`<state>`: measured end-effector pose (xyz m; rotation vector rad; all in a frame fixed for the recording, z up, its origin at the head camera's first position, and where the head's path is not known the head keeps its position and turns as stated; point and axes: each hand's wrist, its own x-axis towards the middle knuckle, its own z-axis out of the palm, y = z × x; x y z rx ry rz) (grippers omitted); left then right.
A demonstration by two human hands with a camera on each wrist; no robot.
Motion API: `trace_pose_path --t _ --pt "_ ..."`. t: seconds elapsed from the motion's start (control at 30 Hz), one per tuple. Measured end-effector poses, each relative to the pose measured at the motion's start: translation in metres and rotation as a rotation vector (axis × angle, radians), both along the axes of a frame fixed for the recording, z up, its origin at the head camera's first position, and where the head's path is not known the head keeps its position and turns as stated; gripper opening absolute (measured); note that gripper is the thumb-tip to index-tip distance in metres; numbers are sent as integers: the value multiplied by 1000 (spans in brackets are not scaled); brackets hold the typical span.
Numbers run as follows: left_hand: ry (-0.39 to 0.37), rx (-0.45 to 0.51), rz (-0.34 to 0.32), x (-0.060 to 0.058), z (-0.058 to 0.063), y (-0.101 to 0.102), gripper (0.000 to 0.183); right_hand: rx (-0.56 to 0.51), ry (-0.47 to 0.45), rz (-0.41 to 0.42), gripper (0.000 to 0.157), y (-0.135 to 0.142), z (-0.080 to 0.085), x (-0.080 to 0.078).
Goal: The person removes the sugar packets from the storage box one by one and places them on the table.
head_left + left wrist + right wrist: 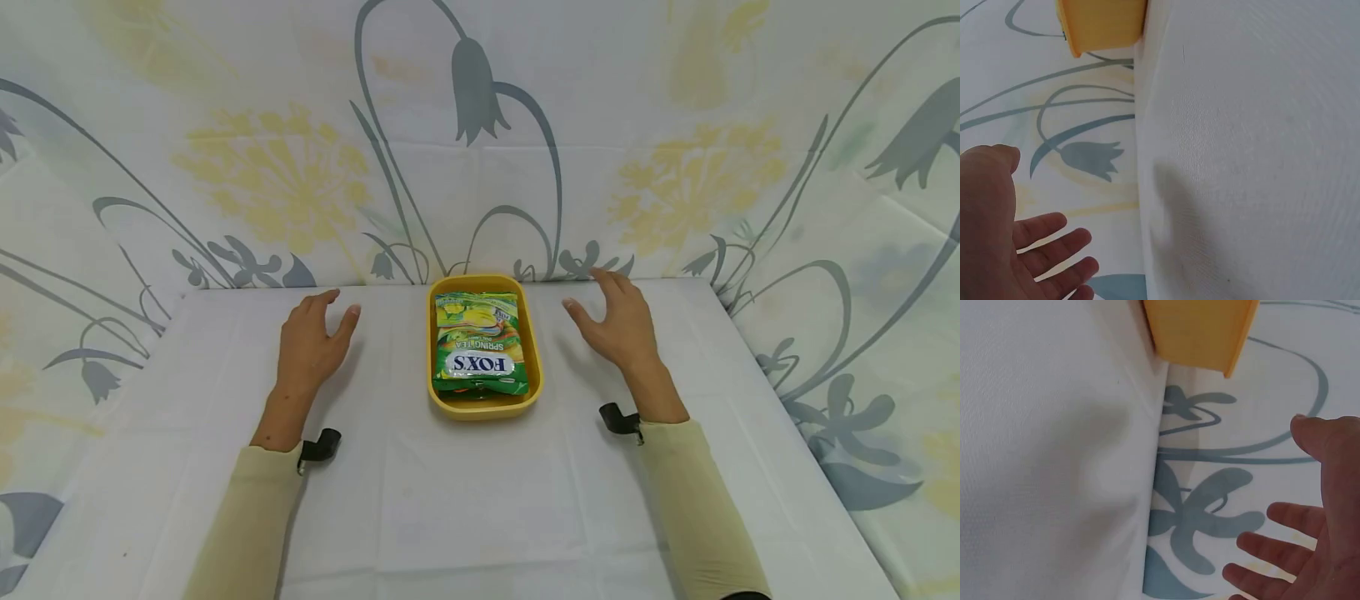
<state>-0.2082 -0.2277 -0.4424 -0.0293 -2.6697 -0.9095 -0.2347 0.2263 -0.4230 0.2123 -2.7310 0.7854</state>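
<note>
A yellow plastic tray stands at the back middle of the table, and its outer wall also shows at the top of both wrist views. Inside it lies a green and yellow candy packet marked FOX'S Spring Tea, upside down to the camera. To the left of the tray my left hand hovers with fingers spread and nothing in it. My right hand is on the other side, also empty, its thumb apart from the fingers and pointing toward the tray. Both hands cast shadows on the cloth.
White cloth covers the table. A flower-patterned curtain rises directly behind the tray and along both sides. Black wrist-camera mounts stick out from the cuffs of both beige sleeves.
</note>
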Motion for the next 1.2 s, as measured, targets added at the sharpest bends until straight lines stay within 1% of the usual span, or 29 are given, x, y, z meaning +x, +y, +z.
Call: trace_pose_path --t 0.2,0.37,0.47,0.67,0.87,1.03,1.2 --pt "-14 67 -28 1 2 7 55 -25 -52 15 71 -10 9 5" --pt "0 114 -62 1 1 10 52 -26 -53 25 70 -18 14 9" --pt "-7 143 -79 0 0 13 52 -33 -41 37 70 -22 17 11" --pt "-43 212 -107 0 -2 20 53 -50 -36 50 69 -31 22 15" --pt "-77 284 -140 1 -4 30 53 -41 -35 63 70 -41 25 19" --pt "-117 317 -163 3 -6 39 52 -47 -13 95 67 -48 24 23" --pt "-164 365 -196 5 -8 48 51 -58 -24 129 67 -56 24 28"
